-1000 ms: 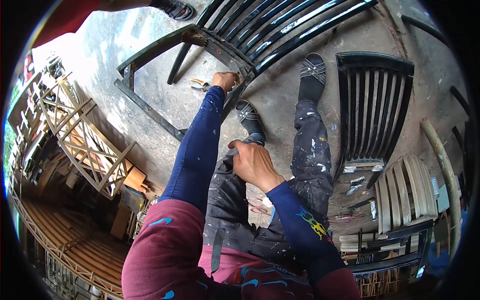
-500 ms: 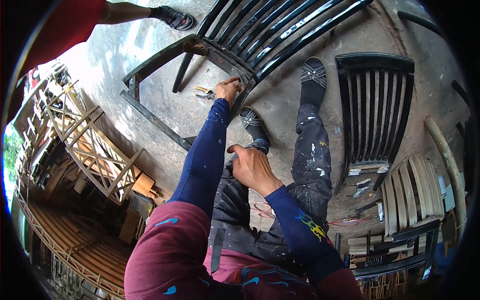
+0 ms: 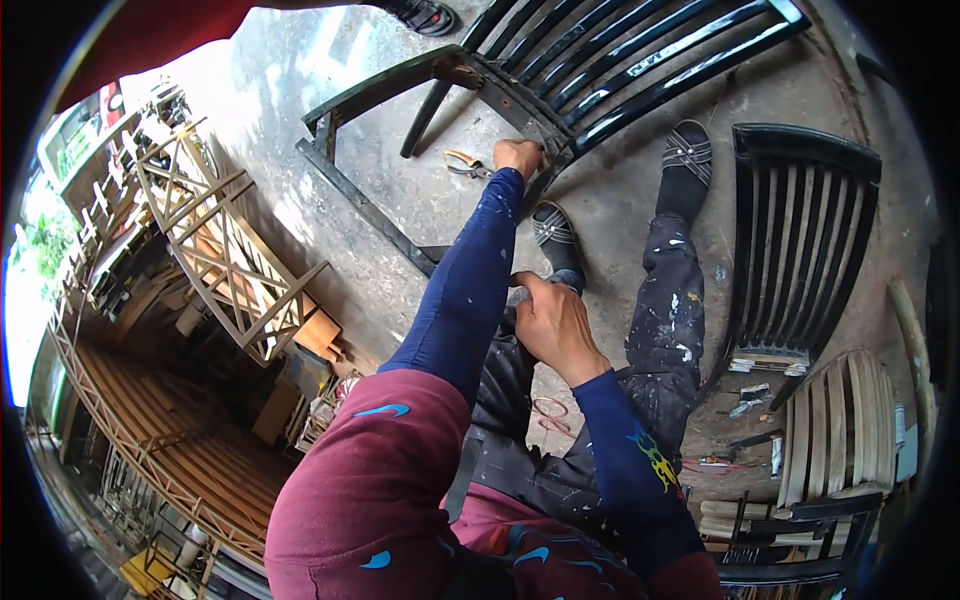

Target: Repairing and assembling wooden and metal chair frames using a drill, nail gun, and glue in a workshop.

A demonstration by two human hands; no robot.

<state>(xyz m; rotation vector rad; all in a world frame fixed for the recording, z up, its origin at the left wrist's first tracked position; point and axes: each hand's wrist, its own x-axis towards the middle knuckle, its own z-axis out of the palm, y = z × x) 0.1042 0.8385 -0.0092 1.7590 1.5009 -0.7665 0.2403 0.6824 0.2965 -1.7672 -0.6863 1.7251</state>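
Observation:
A black wooden chair (image 3: pixel 598 78) with a slatted back lies on the floor before me, its open seat frame (image 3: pixel 352 194) toward me. At the seat frame's corner near the slats is my left hand (image 3: pixel 517 157), closed; its fingertips are mostly hidden, and what they grip cannot be made out. My right hand (image 3: pixel 563 328) hovers by my left knee with fingers curled under and the index finger bent forward; anything inside it is hidden. On the concrete inside the frame lies a pair of pliers (image 3: pixel 467 163) with orange and dark handles, beside my left hand.
Another black slatted chair piece (image 3: pixel 803 235) lies to the right. Below it is an unpainted slatted piece (image 3: pixel 838 425). Wooden lattice frames (image 3: pixel 215 240) lean at the left. A red-clothed person's shoe (image 3: pixel 425 16) shows at the top, and a thin red cord (image 3: pixel 553 415) lies near my legs.
My view has shifted, so the chair, pliers and both hands appear farther right and higher. The left hand stays at the frame corner; the right stays near my knee.

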